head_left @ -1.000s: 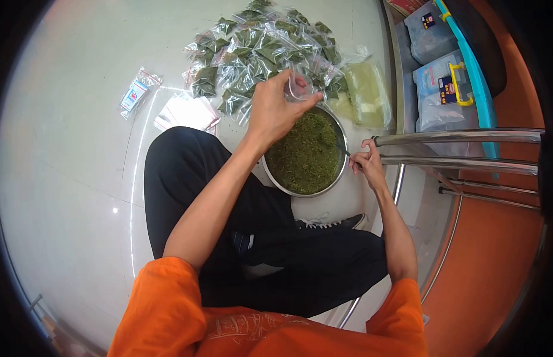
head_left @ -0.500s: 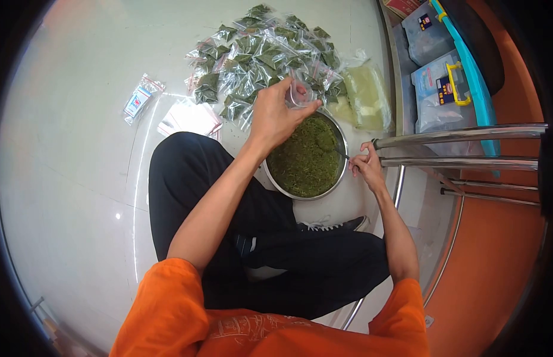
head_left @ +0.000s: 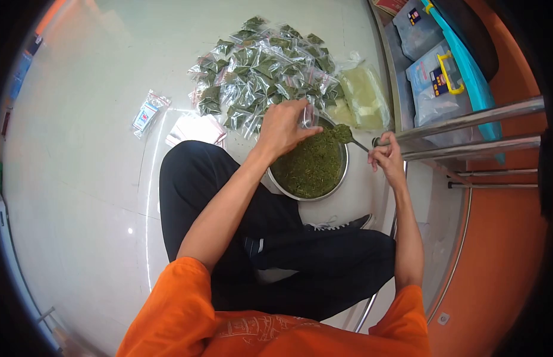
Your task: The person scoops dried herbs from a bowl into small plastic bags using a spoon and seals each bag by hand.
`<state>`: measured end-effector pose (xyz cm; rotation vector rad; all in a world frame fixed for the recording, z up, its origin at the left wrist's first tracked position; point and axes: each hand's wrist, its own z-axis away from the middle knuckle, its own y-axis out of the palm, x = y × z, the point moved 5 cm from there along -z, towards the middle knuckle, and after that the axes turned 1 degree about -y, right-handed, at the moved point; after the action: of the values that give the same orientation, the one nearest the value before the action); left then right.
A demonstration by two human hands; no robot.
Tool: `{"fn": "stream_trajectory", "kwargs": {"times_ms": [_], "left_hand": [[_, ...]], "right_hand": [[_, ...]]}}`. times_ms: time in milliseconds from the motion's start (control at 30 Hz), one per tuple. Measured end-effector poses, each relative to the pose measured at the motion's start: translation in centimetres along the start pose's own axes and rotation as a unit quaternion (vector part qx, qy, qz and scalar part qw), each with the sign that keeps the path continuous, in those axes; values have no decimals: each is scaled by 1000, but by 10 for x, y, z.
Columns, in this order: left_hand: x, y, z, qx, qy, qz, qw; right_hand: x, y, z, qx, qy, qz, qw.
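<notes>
My left hand (head_left: 283, 128) grips a small clear plastic bag (head_left: 309, 115) between thumb and fingers, above the far rim of a round metal bowl (head_left: 346, 169). Shredded dry green herb (head_left: 309, 166) fills much of the bowl. My right hand (head_left: 388, 159) is closed around the handle of a spoon (head_left: 361, 145). A heap of the green herb sits on the spoon's head, raised over the bowl's right side and close to the bag. Beyond the bowl lies a pile of filled zip bags (head_left: 264, 68) holding the same green stuff.
Flat, unfilled bags (head_left: 196, 129) lie left of my knee, near a packet with a blue label (head_left: 147, 116). A large bag of pale green material (head_left: 364, 98) rests beside the pile. Metal rails (head_left: 467, 122) and clear storage boxes (head_left: 437, 83) stand at the right.
My right hand has lifted the spoon out of the herb, up and to the right, with a heap on it. My left hand has lowered slightly with the bag.
</notes>
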<state>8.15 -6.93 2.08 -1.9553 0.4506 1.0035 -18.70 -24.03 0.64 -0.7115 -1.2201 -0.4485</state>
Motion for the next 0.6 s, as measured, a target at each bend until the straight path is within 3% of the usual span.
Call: {"fn": "stream_trajectory", "kwargs": {"times_ms": [67, 267, 600], "left_hand": [[-7, 10, 3, 41, 71, -34, 996], [-14, 31, 18, 103, 84, -112, 985], [-30, 38, 26, 114, 140, -149, 972]], "right_hand": [[19, -1, 9, 0, -11, -2, 1000], [43, 2, 29, -4, -25, 24, 999], [53, 12, 33, -4, -24, 126, 992]]}}
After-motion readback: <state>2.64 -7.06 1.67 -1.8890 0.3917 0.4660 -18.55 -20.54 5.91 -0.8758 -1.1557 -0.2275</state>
